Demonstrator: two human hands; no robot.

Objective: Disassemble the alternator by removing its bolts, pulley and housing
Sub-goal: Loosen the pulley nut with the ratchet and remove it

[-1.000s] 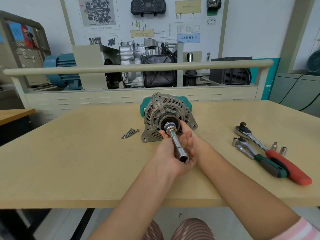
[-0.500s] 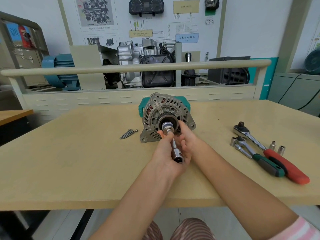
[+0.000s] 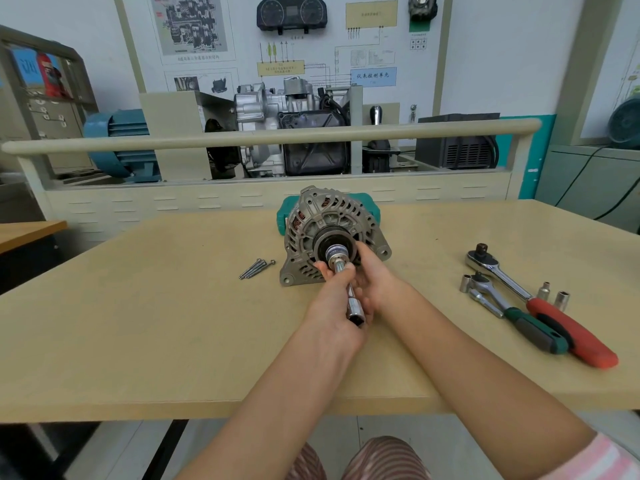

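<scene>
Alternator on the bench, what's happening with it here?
A person is working on the alternator, which stands on the table with its pulley facing them. The left hand grips a long socket tool seated on the pulley's centre, and the right hand holds the pulley's right side. Several long bolts lie to the left, two ratchets to the right.

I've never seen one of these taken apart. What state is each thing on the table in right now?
alternator: upright, housing still together
socket extension: seated on the pulley centre
left hand: gripping the extension
right hand: resting against the alternator
long bolts: removed, lying loose
ratchets: lying unused
</scene>
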